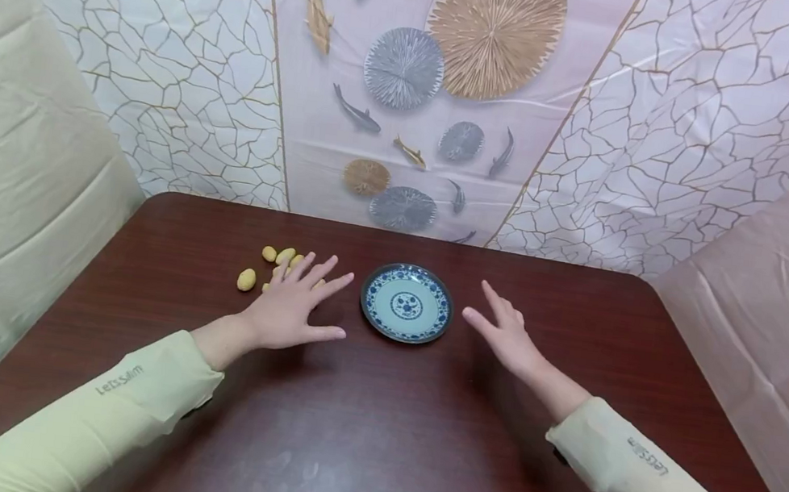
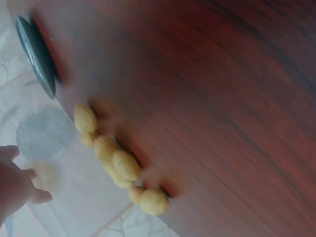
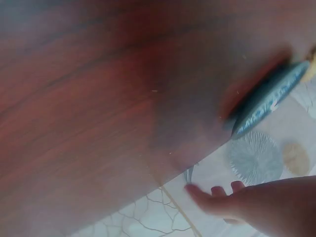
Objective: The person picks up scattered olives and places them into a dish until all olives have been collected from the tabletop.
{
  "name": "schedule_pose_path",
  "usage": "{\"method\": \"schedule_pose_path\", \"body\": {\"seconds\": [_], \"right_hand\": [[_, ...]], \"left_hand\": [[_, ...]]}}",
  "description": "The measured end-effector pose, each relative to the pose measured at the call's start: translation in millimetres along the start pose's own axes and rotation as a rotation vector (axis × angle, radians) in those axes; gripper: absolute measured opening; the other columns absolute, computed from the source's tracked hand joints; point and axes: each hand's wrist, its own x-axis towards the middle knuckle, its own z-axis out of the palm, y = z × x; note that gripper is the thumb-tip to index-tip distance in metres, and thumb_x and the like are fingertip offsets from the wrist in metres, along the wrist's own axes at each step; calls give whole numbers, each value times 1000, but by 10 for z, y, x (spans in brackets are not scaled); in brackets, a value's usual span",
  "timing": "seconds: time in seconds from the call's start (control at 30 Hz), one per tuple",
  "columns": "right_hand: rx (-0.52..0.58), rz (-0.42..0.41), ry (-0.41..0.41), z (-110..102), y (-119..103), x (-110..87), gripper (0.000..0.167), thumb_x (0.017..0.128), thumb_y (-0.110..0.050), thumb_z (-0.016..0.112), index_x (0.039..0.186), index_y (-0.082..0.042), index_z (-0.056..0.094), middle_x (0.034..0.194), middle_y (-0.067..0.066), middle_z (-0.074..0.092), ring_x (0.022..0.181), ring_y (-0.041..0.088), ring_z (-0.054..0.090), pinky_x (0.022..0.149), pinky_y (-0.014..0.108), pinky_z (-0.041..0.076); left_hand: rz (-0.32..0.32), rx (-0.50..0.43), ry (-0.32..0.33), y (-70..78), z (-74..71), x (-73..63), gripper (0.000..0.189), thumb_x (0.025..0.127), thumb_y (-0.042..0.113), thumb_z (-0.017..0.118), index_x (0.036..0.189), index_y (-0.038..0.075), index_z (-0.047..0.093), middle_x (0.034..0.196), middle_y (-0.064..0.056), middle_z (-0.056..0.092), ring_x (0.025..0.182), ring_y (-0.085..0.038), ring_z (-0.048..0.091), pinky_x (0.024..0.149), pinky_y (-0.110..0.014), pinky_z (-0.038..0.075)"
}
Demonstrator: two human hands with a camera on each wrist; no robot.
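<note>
A blue-and-white patterned plate [image 1: 406,305] with a dark rim lies on the table between my two hands. My left hand [image 1: 290,311] is over the table to the plate's left, its fingers spread and holding nothing. Beyond and partly behind those fingers lie several small yellow egg-shaped pieces [image 1: 247,279]; in the left wrist view these yellow pieces [image 2: 127,166] show a rough skin and sit close together in a row. To the right of the plate, my right hand [image 1: 510,339] has its fingers extended and nothing in its grasp. The right wrist view shows the plate [image 3: 269,102] edge-on.
The dark red-brown wooden table [image 1: 344,435] has rounded far corners. Behind it hangs a patterned cloth [image 1: 403,68] with fish and round leaf shapes. Pale padded panels [image 1: 15,178] stand along the left and right sides.
</note>
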Motion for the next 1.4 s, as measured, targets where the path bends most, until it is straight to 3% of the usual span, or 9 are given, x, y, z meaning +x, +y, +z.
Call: {"method": "schedule_pose_path", "body": {"seconds": [0.23, 0.53, 0.87, 1.1, 1.4], "right_hand": [[347, 95, 40, -7, -96, 185, 73, 94, -41, 51, 151, -14, 14, 149, 23, 26, 137, 35, 29, 111, 51, 27], [608, 172, 104, 83, -124, 386, 67, 90, -36, 60, 145, -8, 32, 143, 18, 39, 131, 32, 40, 106, 46, 36], [665, 291, 71, 163, -88, 528, 65, 91, -34, 60, 144, -7, 34, 147, 15, 38, 133, 32, 35, 106, 43, 37], [651, 360, 52, 280, -44, 578, 63, 90, -32, 61, 143, -8, 36, 146, 14, 37, 126, 29, 40, 105, 40, 39], [623, 374, 27, 343, -45, 583, 61, 91, -29, 60, 143, -8, 36, 145, 14, 38, 126, 28, 40, 99, 36, 43]], "left_hand": [[-54, -128, 92, -240, -80, -36, 80, 77, 52, 69, 144, 23, 38, 152, -12, 30, 136, -42, 25, 106, -64, 16], [-164, -330, 185, -626, -160, -91, 72, 76, 34, 77, 138, 14, 47, 142, -18, 37, 128, -41, 32, 99, -55, 35], [-291, -505, 162, -991, -144, -207, 66, 79, 24, 75, 136, 7, 46, 132, -23, 40, 121, -40, 43, 97, -52, 40], [-375, -528, 94, -1169, -89, -294, 64, 84, 27, 70, 137, 4, 43, 134, -26, 41, 122, -44, 45, 101, -53, 37], [-373, -512, 44, -1252, -37, -319, 59, 85, 21, 69, 135, 1, 45, 130, -26, 48, 113, -42, 51, 98, -52, 40]]}}
